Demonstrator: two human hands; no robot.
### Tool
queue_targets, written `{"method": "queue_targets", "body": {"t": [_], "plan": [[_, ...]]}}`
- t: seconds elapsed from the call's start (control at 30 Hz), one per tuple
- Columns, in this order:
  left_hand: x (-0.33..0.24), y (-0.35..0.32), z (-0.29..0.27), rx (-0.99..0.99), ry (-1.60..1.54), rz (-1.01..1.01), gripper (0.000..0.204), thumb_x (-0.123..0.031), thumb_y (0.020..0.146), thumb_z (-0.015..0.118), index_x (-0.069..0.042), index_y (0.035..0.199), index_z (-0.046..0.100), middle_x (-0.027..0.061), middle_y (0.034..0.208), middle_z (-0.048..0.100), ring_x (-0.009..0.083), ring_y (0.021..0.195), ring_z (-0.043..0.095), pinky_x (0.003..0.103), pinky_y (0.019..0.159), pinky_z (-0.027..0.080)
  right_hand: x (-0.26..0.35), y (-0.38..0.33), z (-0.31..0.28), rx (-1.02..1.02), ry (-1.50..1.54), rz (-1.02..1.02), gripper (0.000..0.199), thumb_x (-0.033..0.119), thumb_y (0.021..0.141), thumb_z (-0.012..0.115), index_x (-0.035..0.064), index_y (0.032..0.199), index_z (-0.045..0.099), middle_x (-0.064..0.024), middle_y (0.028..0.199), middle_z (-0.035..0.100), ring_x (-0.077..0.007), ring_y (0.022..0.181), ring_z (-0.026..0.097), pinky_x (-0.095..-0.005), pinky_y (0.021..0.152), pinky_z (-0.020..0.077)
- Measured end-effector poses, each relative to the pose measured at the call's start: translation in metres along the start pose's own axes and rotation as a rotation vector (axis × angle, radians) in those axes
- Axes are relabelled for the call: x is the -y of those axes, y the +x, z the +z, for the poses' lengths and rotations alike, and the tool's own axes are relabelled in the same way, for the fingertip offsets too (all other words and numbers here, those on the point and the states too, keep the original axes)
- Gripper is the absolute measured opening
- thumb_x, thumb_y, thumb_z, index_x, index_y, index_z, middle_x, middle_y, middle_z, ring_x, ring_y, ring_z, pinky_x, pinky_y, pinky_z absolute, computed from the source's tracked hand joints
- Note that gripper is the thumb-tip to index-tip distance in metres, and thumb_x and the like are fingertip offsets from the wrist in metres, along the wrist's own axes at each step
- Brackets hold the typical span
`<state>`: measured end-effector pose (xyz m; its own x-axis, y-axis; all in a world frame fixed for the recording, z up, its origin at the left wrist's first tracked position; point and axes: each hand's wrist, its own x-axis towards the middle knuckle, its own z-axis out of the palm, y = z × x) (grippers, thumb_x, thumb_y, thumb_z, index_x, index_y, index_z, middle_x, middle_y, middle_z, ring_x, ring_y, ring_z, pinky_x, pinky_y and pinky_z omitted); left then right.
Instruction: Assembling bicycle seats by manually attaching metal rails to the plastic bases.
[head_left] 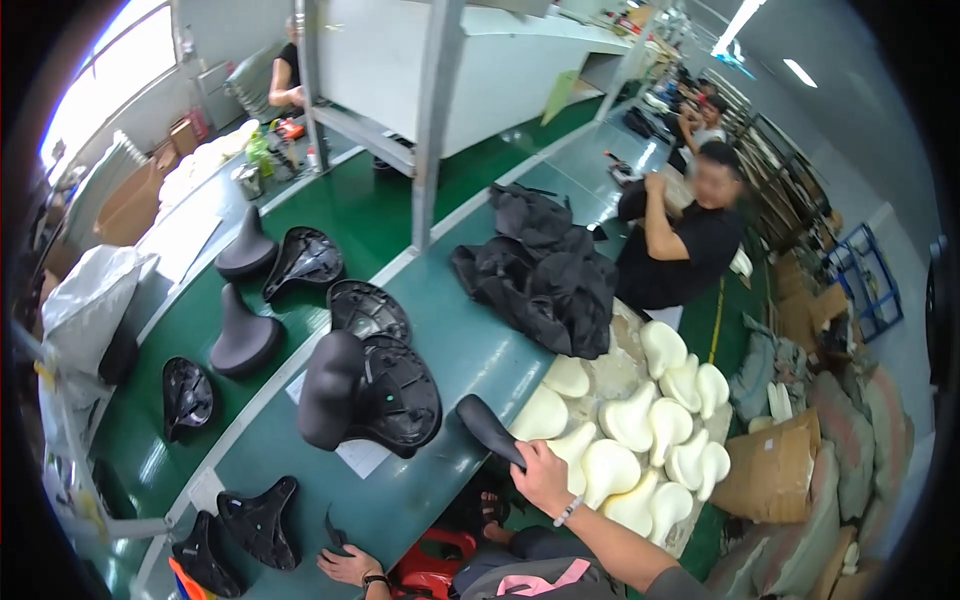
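My right hand (545, 480) is closed on one end of a smooth black bicycle saddle (487, 428), held above the table's right edge, beside the pale foam pads (610, 470). My left hand (346, 566) lies on the near edge of the green table (440, 320), its fingers stretched to the left. A thin curled black strip (334, 527) rises next to that hand and seems to touch it; whether the fingers grip it is hidden. Two dark saddle bases (262, 522) rest left of the left hand. Farther up the table, a wide black saddle (332, 390) leans against an upturned one (395, 395).
Black fabric (540, 265) is heaped farther along the table. More saddles (245, 335) stand across the divider on the left. A metal post (436, 130) rises at the middle. A person in black (690, 235) sits at the far right, near a cardboard box (768, 468) and sacks.
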<state>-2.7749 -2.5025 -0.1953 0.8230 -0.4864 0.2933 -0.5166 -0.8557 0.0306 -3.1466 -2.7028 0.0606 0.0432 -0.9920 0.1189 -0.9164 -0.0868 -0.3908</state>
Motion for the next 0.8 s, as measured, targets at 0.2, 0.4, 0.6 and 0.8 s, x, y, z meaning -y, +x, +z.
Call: {"method": "queue_targets", "body": {"t": [0.2, 0.4, 0.6, 0.8], "plan": [[-0.022, 0.007, -0.021, 0.043, -0.13, -0.011, 0.057, -0.03, 0.086, 0.057, 0.003, 0.131, 0.046, 0.0225, 0.141, 0.042, 0.04, 0.136, 0.036, 0.052, 0.112, 0.03, -0.002, -0.01, -0.002, -0.084, -0.024, 0.031, 0.038, 0.018, 0.075, 0.07, 0.008, 0.111, 0.065, -0.0125, 0.094, 0.061, -0.0346, 0.077, 0.064, -0.045, 0.066, 0.0528], [-0.022, 0.01, -0.036, 0.019, -0.162, -0.019, 0.059, -0.027, 0.084, 0.06, 0.0, 0.134, 0.045, 0.0215, 0.142, 0.041, 0.0396, 0.137, 0.034, 0.052, 0.114, 0.028, -0.003, -0.003, 0.005, -0.094, -0.01, -0.01, 0.033, 0.015, 0.075, 0.068, 0.0054, 0.107, 0.064, -0.0148, 0.094, 0.061, -0.0375, 0.079, 0.063, -0.0461, 0.066, 0.0516], [-0.021, 0.006, -0.045, 0.072, -0.186, -0.049, 0.061, -0.027, 0.081, 0.061, 0.002, 0.132, 0.045, 0.0227, 0.141, 0.041, 0.0417, 0.136, 0.034, 0.055, 0.113, 0.029, 0.0, 0.0, 0.004, -0.079, -0.033, -0.041, 0.032, 0.014, 0.075, 0.067, 0.0053, 0.106, 0.064, -0.0156, 0.093, 0.061, -0.0386, 0.08, 0.063, -0.0472, 0.067, 0.0509], [-0.014, 0.0, -0.041, 0.089, -0.207, -0.057, 0.06, -0.028, 0.08, 0.062, 0.002, 0.131, 0.047, 0.0225, 0.141, 0.041, 0.0424, 0.136, 0.033, 0.056, 0.113, 0.028, -0.016, -0.004, 0.005, -0.103, -0.008, -0.063, 0.027, 0.013, 0.076, 0.068, 0.0037, 0.101, 0.064, -0.0176, 0.092, 0.061, -0.0409, 0.08, 0.062, -0.0466, 0.069, 0.0501]]}}
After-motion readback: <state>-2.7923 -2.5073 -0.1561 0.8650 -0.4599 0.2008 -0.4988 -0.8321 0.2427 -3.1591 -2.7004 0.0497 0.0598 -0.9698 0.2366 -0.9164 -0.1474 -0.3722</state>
